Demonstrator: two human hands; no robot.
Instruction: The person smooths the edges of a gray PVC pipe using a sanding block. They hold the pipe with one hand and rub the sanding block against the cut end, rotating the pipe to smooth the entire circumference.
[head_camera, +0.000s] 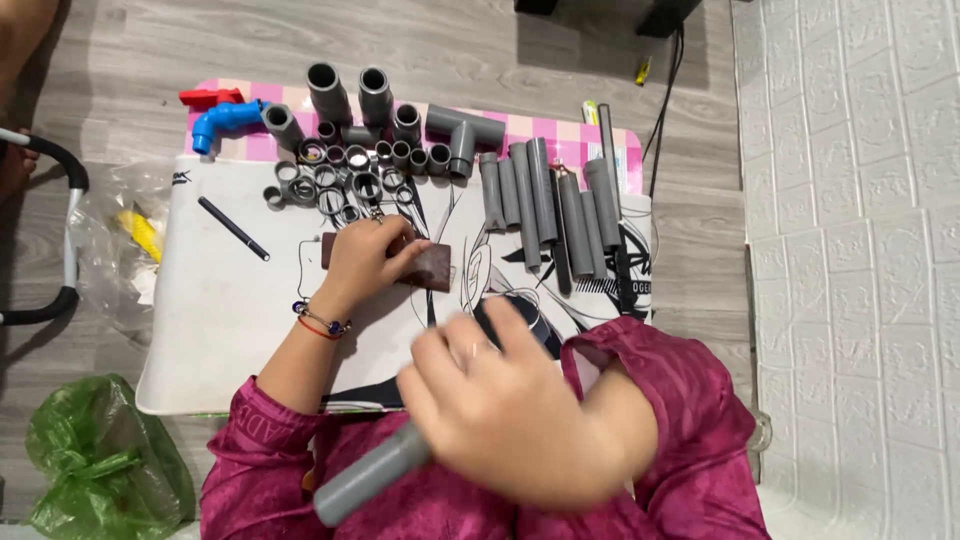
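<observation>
My right hand (505, 395) wrapped tight round grey plastic pipe length (372, 472), pipe raised close to chest, blurred. My left hand (365, 255) pressed flat-fingered on dark reddish-brown rectangular block (432, 267) lying on white printed mat (225, 320). Grey pipe rings (335, 185) just beyond fingers; grey straight pipe pieces (550, 205) to right; black pen (233, 229) to left.

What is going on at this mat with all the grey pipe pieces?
A person in a magenta top sits over a printed mat on the floor. The right hand holds a grey pipe close to the body, blurred. The left hand presses on a dark reddish-brown block on the mat. Behind it lie rings and short couplings, elbow and tee fittings, a row of pipe lengths, a blue elbow and a black pen.
</observation>
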